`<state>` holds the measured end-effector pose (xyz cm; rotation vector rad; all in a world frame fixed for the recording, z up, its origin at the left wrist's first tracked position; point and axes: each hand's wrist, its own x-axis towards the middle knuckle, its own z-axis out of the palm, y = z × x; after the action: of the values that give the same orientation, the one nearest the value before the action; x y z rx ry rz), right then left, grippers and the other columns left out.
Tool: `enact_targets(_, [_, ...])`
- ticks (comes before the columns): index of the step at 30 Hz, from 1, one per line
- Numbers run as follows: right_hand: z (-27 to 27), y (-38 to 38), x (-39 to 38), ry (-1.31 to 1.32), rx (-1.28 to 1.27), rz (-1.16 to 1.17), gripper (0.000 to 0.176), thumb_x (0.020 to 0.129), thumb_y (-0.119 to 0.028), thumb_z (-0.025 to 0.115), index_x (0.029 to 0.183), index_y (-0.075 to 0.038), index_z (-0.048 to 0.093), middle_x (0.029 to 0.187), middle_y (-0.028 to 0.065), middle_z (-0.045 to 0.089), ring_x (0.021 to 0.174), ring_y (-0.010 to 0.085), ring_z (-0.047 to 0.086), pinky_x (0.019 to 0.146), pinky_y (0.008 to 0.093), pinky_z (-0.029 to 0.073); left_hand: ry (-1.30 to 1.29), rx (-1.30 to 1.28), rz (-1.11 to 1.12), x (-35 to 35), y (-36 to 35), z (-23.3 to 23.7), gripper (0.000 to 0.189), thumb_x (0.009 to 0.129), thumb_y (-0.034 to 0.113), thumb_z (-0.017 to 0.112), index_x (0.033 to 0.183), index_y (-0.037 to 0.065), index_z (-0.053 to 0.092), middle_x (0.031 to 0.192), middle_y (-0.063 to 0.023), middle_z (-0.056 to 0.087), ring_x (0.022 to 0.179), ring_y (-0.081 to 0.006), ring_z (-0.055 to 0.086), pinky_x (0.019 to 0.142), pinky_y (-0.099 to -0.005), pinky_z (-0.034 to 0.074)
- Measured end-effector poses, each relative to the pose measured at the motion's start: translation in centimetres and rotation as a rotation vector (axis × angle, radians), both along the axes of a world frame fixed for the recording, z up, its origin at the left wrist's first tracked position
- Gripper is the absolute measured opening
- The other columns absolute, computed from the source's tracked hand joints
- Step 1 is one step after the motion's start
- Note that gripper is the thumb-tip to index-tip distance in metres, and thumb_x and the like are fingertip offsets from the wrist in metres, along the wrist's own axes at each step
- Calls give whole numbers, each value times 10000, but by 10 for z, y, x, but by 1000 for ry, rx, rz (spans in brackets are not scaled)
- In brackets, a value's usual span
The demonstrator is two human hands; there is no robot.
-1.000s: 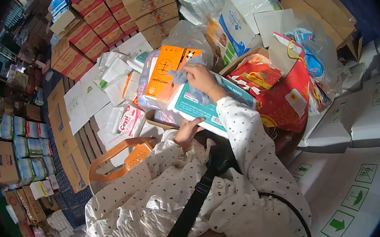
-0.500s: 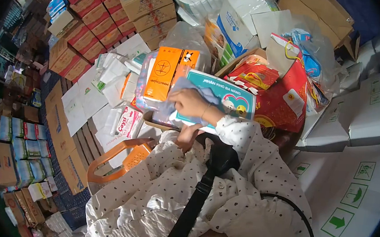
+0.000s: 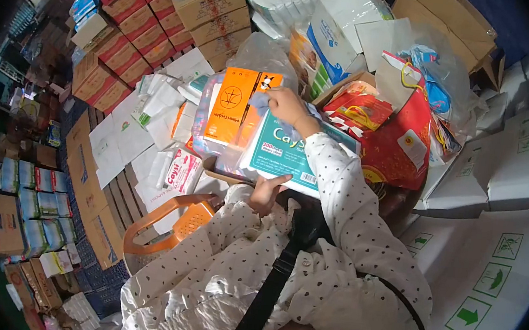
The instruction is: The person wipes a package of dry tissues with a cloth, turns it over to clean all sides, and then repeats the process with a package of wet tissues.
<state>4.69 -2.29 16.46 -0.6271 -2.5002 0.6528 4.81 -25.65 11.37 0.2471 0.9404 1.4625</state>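
Observation:
A teal and white pack of dry wipes point(image 3: 277, 164), lettered "Caysi", lies tilted in front of me. My left hand point(image 3: 265, 194) grips its near edge, with the thumb on top and the other fingers partly hidden. A crumpled bluish-purple cloth point(image 3: 259, 103) is bunched in my closed right hand point(image 3: 288, 109), over the pack's far left corner. Just beyond that corner, an orange packet point(image 3: 235, 106) marked "Minh Thành" rests on plastic-wrapped goods, close to the cloth. Part of the pack's right side is covered by my right sleeve.
An orange plastic chair point(image 3: 190, 221) stands at my left, near a white and pink Caysi pack point(image 3: 182, 171). Red gift bags point(image 3: 399, 154) sit to the right. Large white cartons point(image 3: 458, 266) line the right side; red-brown cartons point(image 3: 123, 8) are stacked at the back left.
My right hand and the cloth have moved away from me to the pack's far corner, uncovering the "Caysi" lettering. My left thumb now shows on the pack's near edge.

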Motion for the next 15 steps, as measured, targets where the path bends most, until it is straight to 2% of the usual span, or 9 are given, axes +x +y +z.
enact_targets(4, [-1,-6,2,14,-50,-86,256,788,-88,523,979,-48,689,1011,168,676,951,374,626,841,455,501,10,-18,8,0,-1,3,489,835,3,669,1273,-11,453,1189,-127,596,1117,-252,589,987,-396,456])
enact_targets(6, [4,-24,12,103,155,47,281,771,-65,527,995,-49,696,1036,133,676,1006,320,618,893,422,486,-1,-19,-32,-3,-2,-16,478,837,12,670,1269,-9,464,1187,-126,598,1116,-250,589,992,-401,452])
enact_targets(7, [6,-32,16,101,156,44,281,771,-65,527,995,-49,696,1036,133,676,1006,320,618,893,422,486,-10,-23,-71,-4,-2,-28,467,840,21,671,1264,-7,475,1184,-126,599,1114,-249,588,996,-406,449])
enact_targets(9, [9,-47,22,32,155,131,300,744,-55,536,992,-61,704,1015,106,673,1029,280,605,918,403,471,-15,-2,-81,-1,-2,-15,454,843,28,669,1258,-2,487,1176,-124,604,1112,-248,589,999,-407,447])
enact_targets(11, [10,-63,25,70,154,162,298,735,-59,541,982,-69,706,989,94,673,990,287,614,897,402,482,-16,18,-87,-1,-2,-15,441,846,34,667,1253,3,499,1169,-122,608,1109,-246,590,1002,-408,444])
enact_targets(14, [18,-91,28,-83,50,326,296,711,-72,547,958,-88,709,989,79,677,977,279,623,861,401,504,-22,45,-87,0,1,-24,440,845,31,666,1251,11,500,1168,-120,608,1109,-247,590,994,-415,452])
enact_targets(15, [17,-100,30,-81,50,327,296,711,-72,547,958,-88,709,989,79,677,977,279,623,861,401,504,-60,38,-29,1,-1,-23,419,829,17,680,1217,33,522,1104,-87,616,1064,-224,598,944,-391,467])
